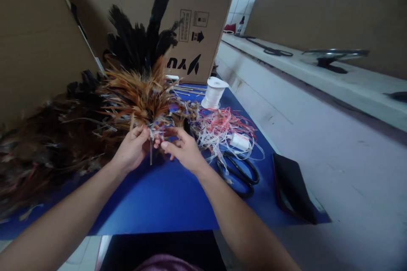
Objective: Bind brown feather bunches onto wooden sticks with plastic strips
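The left hand [135, 146] is pinching the feather bunch [140, 89] by its gathered stems, well in from the front edge of the blue table [152, 207]; the right hand [186, 150] is hovering close, hold unclear. Plumes are looking light, soft, crushable; stems are probably offering firmer purchase.

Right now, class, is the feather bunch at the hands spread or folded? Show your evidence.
Spread: above the left hand, black feathers fan apart and brown feathers splay outward.

The left fingers [143, 133] partly hid the base of the feather bundle [140, 89]; the tabletop's [152, 203] left front corner was cut off, the feather pile [41, 152] there blurred.
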The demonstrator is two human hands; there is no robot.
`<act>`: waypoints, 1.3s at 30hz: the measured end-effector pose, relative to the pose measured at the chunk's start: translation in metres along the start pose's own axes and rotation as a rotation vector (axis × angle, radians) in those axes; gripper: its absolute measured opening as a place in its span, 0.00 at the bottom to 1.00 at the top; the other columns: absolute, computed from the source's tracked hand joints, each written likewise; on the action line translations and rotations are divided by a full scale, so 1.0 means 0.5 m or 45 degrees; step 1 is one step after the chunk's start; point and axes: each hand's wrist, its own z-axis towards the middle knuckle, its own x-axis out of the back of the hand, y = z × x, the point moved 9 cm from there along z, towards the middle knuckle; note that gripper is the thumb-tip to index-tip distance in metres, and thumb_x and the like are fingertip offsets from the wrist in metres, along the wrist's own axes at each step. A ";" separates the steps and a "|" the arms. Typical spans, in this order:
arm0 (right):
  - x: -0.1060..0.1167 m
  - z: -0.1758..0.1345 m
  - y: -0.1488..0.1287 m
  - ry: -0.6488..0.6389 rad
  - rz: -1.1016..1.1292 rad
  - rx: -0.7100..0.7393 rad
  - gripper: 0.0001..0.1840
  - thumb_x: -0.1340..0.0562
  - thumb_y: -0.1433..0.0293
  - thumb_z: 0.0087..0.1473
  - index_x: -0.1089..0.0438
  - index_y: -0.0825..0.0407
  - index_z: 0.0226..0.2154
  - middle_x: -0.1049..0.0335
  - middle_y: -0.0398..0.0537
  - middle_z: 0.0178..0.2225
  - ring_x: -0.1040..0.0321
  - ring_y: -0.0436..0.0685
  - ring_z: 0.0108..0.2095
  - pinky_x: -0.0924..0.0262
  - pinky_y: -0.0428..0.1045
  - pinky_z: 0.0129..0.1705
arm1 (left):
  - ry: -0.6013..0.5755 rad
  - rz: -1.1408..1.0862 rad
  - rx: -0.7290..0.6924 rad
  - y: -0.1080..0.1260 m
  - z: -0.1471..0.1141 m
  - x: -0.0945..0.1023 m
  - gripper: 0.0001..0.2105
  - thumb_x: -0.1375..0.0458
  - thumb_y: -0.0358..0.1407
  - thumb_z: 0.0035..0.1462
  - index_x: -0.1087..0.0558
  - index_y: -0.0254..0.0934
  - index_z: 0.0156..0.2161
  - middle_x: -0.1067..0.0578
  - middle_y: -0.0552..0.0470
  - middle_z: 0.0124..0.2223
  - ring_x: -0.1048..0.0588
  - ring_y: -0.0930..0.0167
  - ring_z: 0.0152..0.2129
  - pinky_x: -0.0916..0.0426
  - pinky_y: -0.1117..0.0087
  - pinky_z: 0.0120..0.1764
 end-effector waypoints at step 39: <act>0.135 -0.012 -0.084 0.658 -1.485 0.428 0.11 0.44 0.73 0.56 0.28 0.54 0.39 0.29 0.52 0.39 0.32 0.55 0.35 0.38 0.49 0.38 | -0.080 -0.182 0.032 0.000 0.010 0.020 0.17 0.38 0.44 0.52 0.41 0.36 0.26 0.30 0.55 0.24 0.41 0.81 0.12 0.49 0.78 0.17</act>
